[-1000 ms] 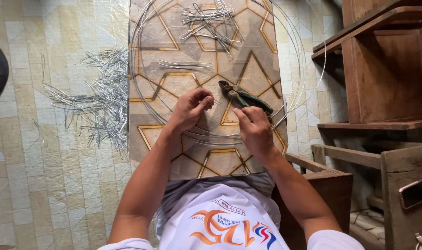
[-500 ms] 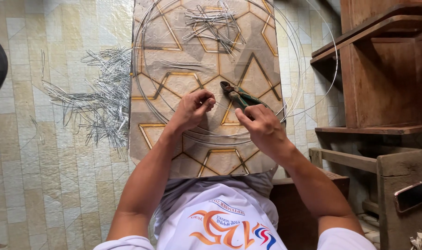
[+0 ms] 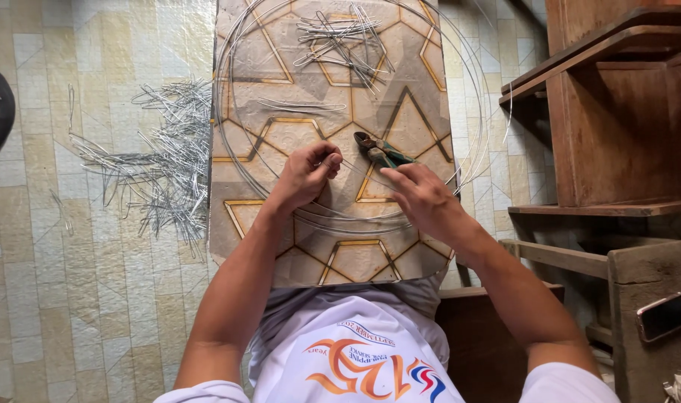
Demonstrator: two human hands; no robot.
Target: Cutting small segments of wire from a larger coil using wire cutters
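screen: phone [image 3: 662,316] | lower right, on wooden bench | rectangular, dark glossy face, pale rim

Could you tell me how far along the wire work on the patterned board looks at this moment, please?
Done: several wire rings already lie coiled on the patterned board, and cut wire pieces sit piled at its top. In hand: the left hand pinches a wire while the right hand rests by the pliers. Left: a big heap of loose wire pieces waits on the floor.
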